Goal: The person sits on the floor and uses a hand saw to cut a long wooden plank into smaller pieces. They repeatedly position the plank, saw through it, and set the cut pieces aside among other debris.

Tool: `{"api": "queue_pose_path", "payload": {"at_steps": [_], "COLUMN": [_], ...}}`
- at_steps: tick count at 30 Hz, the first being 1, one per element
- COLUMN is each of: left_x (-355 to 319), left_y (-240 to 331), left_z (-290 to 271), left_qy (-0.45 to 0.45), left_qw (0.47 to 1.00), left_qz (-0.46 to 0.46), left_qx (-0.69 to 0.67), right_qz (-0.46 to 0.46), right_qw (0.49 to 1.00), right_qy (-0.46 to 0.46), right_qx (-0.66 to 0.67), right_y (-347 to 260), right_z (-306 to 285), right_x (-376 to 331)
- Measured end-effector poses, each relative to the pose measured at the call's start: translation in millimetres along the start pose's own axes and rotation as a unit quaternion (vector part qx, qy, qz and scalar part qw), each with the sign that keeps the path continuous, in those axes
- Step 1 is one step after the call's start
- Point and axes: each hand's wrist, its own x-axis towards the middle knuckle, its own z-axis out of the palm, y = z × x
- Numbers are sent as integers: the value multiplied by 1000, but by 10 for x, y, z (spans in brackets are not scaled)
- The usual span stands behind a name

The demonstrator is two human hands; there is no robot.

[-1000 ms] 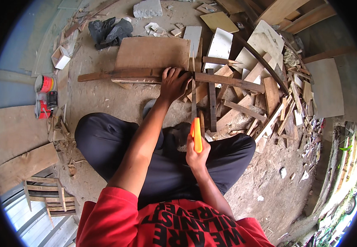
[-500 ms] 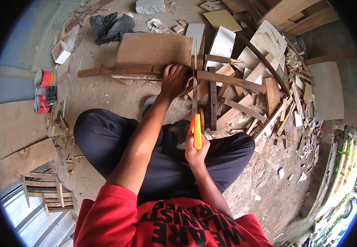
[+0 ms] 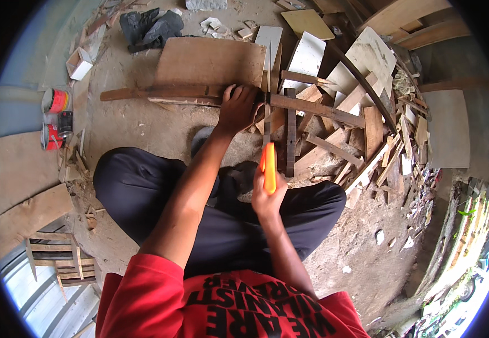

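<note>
Dirt floor (image 3: 143, 124), strewn with offcuts; a heap of wood scraps (image 3: 368, 124) lies to the right. Flat brown board (image 3: 210, 61) lies just beyond a long dark wooden strip (image 3: 165, 93), which runs left to right across the floor ahead of the crossed legs. Handsaw (image 3: 267, 141), blade pointing away from the person, crosses the strip at right angles. Left hand (image 3: 237, 108), fingers closed down on the strip just left of the blade. Right hand (image 3: 267, 194), clamped around the saw's orange handle (image 3: 269, 168). Red-and-black containers (image 3: 57, 118) stand well apart at far left.
</note>
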Motion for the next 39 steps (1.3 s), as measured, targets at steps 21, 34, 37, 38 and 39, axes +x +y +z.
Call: {"api": "queue_pose_path", "payload": {"at_steps": [21, 34, 37, 38, 39], "left_x": [14, 61, 36, 33, 12], "left_y": [2, -40, 22, 31, 30], "left_z": [5, 69, 22, -12, -2], "left_qy": [-19, -49, -35, -27, -22], "left_qw": [1000, 999, 999, 999, 999], "left_qz": [-5, -10, -11, -19, -17], "left_qx": [5, 21, 13, 9, 18], "right_qz": [20, 39, -17, 36, 58], "right_qw": [1000, 999, 999, 999, 998], "right_qy": [-8, 28, 35, -3, -24], "right_qx": [-15, 17, 11, 3, -13], "right_y": [75, -76, 218, 103, 35], "right_z": [-129, 293, 55, -87, -209], "right_x": [-290, 733, -90, -373, -607]}}
